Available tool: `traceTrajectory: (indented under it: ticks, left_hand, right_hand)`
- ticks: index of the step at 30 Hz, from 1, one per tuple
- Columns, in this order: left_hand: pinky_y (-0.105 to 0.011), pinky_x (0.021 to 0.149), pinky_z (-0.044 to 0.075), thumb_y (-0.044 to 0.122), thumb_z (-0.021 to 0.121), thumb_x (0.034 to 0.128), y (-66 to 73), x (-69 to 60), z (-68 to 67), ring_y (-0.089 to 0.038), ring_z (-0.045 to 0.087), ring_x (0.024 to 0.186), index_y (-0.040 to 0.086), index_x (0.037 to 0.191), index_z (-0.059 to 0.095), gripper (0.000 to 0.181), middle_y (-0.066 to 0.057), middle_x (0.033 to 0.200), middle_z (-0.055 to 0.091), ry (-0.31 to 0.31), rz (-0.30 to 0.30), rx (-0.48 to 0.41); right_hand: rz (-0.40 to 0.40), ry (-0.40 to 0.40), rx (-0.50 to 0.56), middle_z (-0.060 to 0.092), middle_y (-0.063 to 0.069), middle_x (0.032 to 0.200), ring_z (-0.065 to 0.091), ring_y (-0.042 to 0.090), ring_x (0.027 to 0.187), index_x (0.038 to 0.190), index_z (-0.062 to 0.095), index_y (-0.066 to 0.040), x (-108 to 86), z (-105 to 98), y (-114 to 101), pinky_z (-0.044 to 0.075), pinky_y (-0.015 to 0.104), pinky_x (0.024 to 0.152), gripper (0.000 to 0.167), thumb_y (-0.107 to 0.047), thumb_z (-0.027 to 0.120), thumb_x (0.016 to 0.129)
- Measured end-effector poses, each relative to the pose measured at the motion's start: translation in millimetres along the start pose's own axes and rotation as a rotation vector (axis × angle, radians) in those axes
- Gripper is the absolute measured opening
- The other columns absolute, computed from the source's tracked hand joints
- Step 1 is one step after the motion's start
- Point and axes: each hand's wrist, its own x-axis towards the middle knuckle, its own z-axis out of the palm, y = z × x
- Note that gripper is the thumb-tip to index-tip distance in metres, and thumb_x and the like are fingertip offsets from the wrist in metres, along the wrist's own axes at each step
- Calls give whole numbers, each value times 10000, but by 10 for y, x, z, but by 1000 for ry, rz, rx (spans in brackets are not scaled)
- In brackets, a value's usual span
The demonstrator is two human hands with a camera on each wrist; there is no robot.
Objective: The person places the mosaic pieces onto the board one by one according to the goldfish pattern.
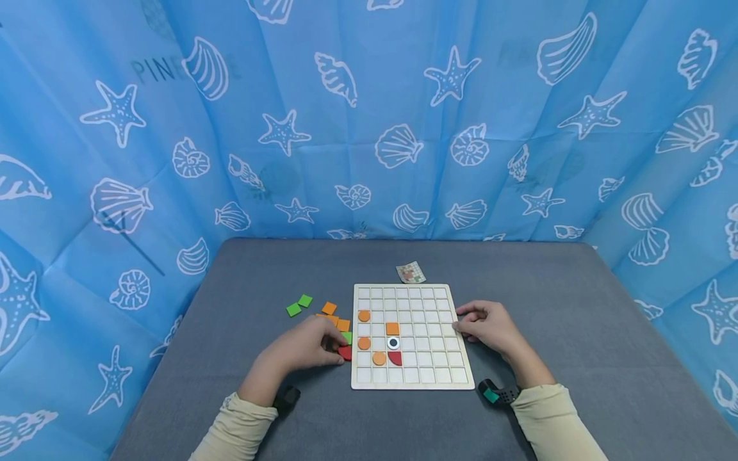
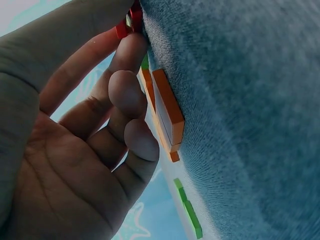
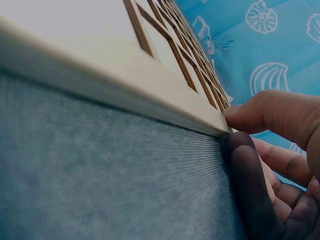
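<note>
A wooden grid board point(image 1: 429, 330) lies flat on the table. At its lower left edge my left hand point(image 1: 308, 346) pinches a red tile point(image 1: 345, 353) between thumb and fingertips; the left wrist view shows the red tile point(image 2: 135, 20) partly hidden by them. My right hand point(image 1: 490, 326) grips the board's right edge, thumb on the rim point(image 3: 200, 117) and a finger against the side. On the board sit orange discs point(image 1: 364, 315), an orange square point(image 1: 393, 328), a white disc with a black ring point(image 1: 393, 343) and a red quarter-circle point(image 1: 395, 358).
Left of the board lie several loose orange tiles point(image 1: 329, 308) and green tiles point(image 1: 294, 310), some partly behind my left hand. A small printed card point(image 1: 411, 273) lies past the board's far edge. A blue shell-patterned curtain point(image 1: 369, 115) surrounds the grey table point(image 1: 259, 275).
</note>
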Motion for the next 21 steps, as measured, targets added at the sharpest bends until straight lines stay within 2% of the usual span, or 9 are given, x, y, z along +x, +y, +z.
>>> traceTrajectory:
  ticks: [7,13,17,21]
  left_hand:
    - [-247,680,537,122,882,866,-13,-4,-6,-33,615,732,130,1021,843,159,47,926,763,-1,-5,4]
    - [-269,663,528,142,863,894,4,29,-81,-76,607,733,157,1066,834,175,50,989,758,16,-20,-7]
    - [-284,648,519,169,849,914,82,168,-169,-106,598,743,161,1090,834,177,39,990,733,13,3,-16]
    - [-270,668,533,193,849,917,148,392,-241,-125,624,764,170,1081,836,165,58,979,717,-14,31,-36]
  right_hand:
    - [4,2,-4,767,74,873,702,142,751,1247,687,67,1,7,-6,600,289,661,367,-110,785,940]
    - [7,3,-8,770,75,875,702,147,749,1253,688,64,1,7,-14,600,290,659,375,-114,790,939]
    - [8,4,-7,770,67,868,704,151,749,1253,688,66,0,5,-17,601,293,656,379,-113,792,936]
    - [8,1,-5,772,63,868,706,148,750,1251,689,66,-2,7,-11,602,293,658,375,-111,791,936]
